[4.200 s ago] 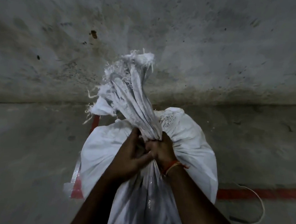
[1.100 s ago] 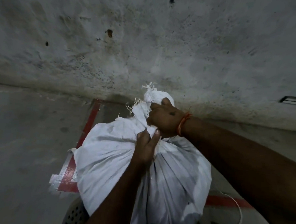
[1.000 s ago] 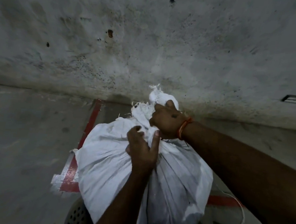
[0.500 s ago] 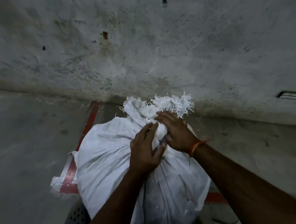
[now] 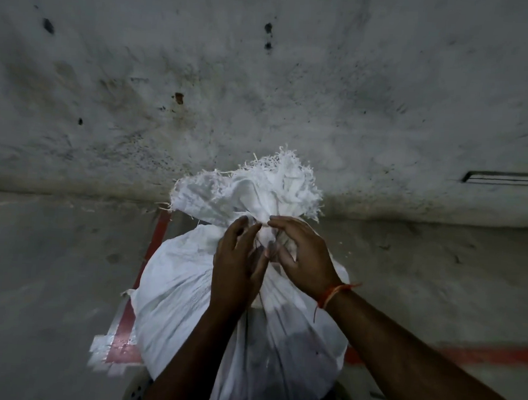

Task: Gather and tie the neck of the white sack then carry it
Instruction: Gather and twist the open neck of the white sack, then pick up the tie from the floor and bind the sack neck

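The full white sack (image 5: 176, 302) stands upright in the middle of the head view. Its frayed top (image 5: 257, 187) fans out above a gathered neck (image 5: 265, 234). My left hand (image 5: 237, 269) presses against the neck's left side with its fingers nearly straight and its thumb hidden. My right hand (image 5: 302, 258), with an orange thread around the wrist, curls its fingers around the neck's right side and pinches it. A thin dark strand hangs down between the two hands.
The sack rests on a perforated round thing (image 5: 133, 393) at the bottom edge. Red floor lines (image 5: 158, 239) with white tape run left of and behind the sack. A stained concrete wall (image 5: 262, 107) stands close behind, with a dark slot (image 5: 505, 177) at right.
The long twisted neck has been folded down into a short frayed bunch. My right hand came off the top and now pinches the neck from the right, and my left hand's fingers have straightened.
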Demonstrator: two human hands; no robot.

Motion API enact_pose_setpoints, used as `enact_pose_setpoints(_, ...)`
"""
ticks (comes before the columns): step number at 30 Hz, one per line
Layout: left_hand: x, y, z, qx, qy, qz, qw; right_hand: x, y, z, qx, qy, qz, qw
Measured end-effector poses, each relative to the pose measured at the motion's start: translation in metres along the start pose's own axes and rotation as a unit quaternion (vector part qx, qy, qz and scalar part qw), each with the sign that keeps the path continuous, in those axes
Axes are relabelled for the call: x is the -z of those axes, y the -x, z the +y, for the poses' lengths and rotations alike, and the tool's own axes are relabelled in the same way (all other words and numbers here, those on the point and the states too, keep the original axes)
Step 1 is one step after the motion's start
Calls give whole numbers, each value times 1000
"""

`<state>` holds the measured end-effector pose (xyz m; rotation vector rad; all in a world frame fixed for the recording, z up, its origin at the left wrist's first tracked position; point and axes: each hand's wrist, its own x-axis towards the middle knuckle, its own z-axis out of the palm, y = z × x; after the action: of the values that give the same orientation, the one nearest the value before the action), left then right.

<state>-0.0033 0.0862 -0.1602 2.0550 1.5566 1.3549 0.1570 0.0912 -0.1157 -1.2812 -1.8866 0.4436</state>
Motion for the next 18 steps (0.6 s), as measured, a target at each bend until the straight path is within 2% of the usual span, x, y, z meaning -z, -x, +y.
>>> enact_pose_setpoints(8,26,20,46,11,-8,-15,1000,29,30,-28,-72,-33,13,997)
enact_pose_setpoints(18,19,16,84,64,105,-63,990,72,54,-26,-81,-21,61,995)
